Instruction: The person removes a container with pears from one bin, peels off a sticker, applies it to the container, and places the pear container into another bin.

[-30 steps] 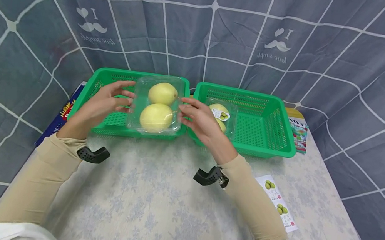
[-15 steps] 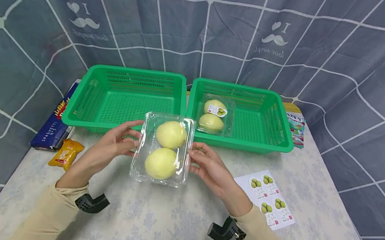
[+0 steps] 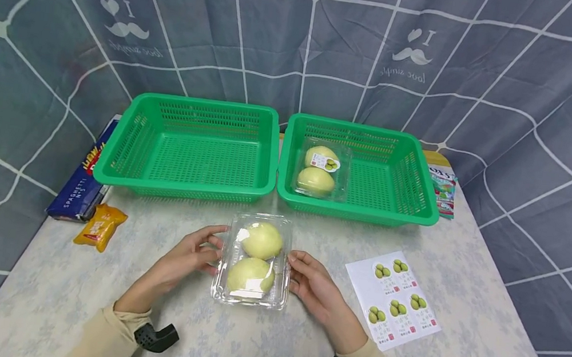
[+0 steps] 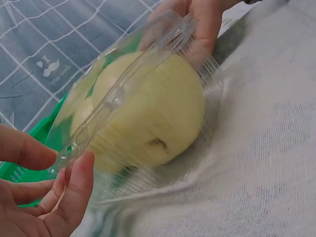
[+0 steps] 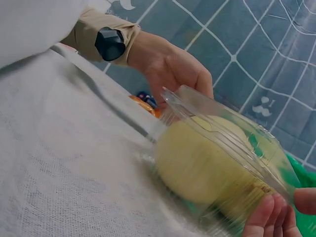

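Both hands — the left hand [image 3: 190, 255] and right hand [image 3: 314, 284] — grasp the clear pear box [image 3: 253, 260] by its sides, resting on the table in front of the two green baskets [image 3: 187, 180]; the next move likely calls for the sticker sheet [image 3: 398, 304] just right of the box.

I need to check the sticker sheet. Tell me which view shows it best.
The head view: the sticker sheet lies whole on the table, right of the right hand. Neither wrist view shows it; both are filled by the clamshell.

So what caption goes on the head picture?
Both hands hold a clear box of two pears on the table.
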{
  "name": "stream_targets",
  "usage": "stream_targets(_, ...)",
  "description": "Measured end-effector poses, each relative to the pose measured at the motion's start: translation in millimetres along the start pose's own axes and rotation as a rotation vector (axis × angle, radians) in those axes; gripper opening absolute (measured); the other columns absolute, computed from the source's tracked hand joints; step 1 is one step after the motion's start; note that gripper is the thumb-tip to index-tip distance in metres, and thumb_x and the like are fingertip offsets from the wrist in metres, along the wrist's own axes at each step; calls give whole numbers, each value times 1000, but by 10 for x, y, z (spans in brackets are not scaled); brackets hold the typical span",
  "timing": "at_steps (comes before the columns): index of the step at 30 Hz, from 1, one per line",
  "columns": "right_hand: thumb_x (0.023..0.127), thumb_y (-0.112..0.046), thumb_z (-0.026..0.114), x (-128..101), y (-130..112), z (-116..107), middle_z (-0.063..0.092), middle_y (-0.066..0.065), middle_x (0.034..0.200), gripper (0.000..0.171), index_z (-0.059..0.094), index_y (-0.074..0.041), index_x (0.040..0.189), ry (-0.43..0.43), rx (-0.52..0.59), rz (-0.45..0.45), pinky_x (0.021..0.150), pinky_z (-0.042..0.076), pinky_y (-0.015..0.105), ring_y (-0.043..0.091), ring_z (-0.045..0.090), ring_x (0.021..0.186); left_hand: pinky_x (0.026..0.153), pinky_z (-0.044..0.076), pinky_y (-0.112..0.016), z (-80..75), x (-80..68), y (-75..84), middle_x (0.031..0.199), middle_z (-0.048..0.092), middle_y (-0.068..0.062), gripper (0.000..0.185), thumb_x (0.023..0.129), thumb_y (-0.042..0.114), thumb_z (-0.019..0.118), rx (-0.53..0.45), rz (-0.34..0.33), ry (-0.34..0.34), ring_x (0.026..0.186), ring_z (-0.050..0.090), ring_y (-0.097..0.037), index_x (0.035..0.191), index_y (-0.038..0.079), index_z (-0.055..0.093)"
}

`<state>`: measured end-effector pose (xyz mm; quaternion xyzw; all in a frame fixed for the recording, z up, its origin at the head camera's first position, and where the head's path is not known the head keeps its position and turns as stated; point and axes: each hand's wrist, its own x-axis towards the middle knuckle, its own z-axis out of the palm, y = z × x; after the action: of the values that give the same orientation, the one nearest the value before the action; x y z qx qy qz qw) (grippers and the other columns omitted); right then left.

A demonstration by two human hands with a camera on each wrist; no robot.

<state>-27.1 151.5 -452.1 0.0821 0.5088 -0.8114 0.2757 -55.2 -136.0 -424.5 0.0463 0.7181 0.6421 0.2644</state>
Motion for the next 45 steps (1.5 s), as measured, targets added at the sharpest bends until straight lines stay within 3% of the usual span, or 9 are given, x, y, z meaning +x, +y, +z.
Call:
stream_targets(17, 107, -16, 48, 14, -6, -15, 58, -6, 97, 7, 54, -15, 108, 19, -4, 10, 73, 52, 19, 5, 55, 87, 75, 61, -32, 20, 0, 10, 114, 46, -14, 64, 95, 3, 54, 11, -24, 27, 93, 55, -16, 155, 2, 31)
stream_targets(45, 105, -14, 49, 12, -57, -26, 57, -6, 95, 7, 55, -13, 108, 21, -5, 5, 73, 51, 18, 5, 55, 86, 77, 62, -32, 27, 23, 3, 112, 47, -11, 66, 94, 1, 52, 13, -21, 16, 91, 58, -14, 156, 1, 29)
